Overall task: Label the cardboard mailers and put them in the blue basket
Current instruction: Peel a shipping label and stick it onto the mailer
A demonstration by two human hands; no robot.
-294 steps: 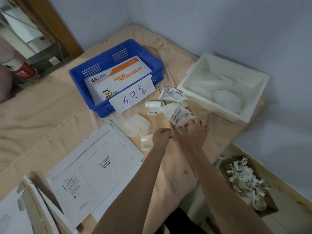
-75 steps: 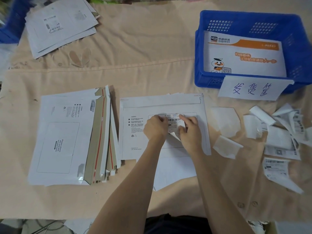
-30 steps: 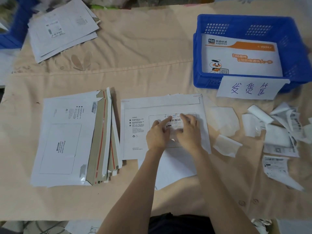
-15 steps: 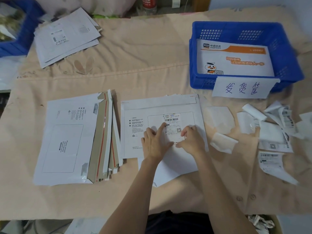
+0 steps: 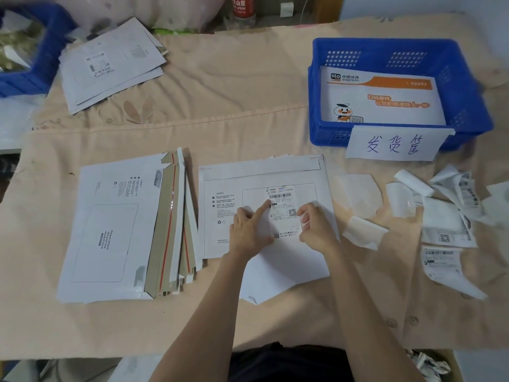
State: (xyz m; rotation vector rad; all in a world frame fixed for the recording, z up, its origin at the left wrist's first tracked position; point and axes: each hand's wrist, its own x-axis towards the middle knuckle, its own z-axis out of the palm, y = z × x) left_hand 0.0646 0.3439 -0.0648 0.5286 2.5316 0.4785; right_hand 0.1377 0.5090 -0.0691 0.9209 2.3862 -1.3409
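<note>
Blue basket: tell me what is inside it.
Inside the blue basket lies one white and orange mailer printed "sto express". It covers most of the floor, so anything beneath it is hidden. A handwritten paper sign hangs on the front wall, outside.

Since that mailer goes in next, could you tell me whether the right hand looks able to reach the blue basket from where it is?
Probably yes: the blue basket sits beyond the right hand, with nothing standing between.

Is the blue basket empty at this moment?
No, the blue basket already holds one white and orange mailer lying flat inside it.
</note>
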